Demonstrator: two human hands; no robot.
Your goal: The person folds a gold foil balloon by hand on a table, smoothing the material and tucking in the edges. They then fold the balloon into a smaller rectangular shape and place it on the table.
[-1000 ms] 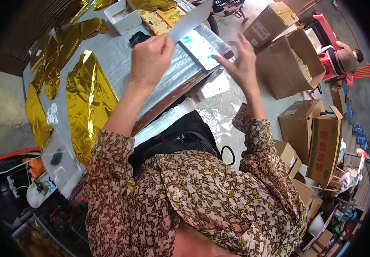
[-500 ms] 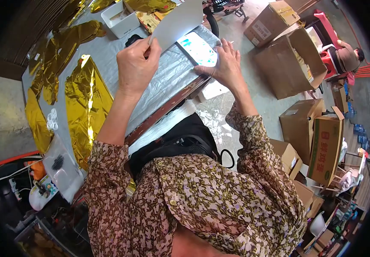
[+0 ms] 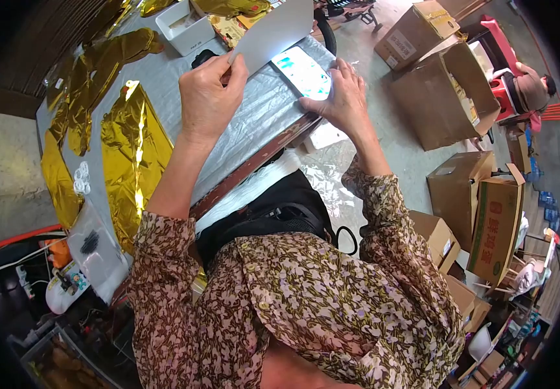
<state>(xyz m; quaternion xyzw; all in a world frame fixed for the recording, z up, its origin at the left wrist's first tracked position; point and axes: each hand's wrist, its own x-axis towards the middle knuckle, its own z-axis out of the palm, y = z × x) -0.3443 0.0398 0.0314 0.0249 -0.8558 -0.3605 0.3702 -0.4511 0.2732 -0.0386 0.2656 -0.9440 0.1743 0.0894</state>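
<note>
Gold foil (image 3: 121, 149) lies on the silver-covered table (image 3: 244, 120), left of the left hand (image 3: 212, 94). Just beyond that hand stands a white box (image 3: 192, 43). The hand itself pinches a white sheet (image 3: 273, 35) by its near end. Right of it lies a bright white slab with blue marks (image 3: 301, 72), its edge touched by the right hand (image 3: 346, 97), thumb and fingers spread; I cannot tell whether it grips.

Before me stands a silver-sheeted table (image 3: 241, 117) with a red-brown edge; to my right, smooth grey concrete floor (image 3: 404, 162); to my left, what seems a stained pale-grey wall (image 3: 8, 168).
</note>
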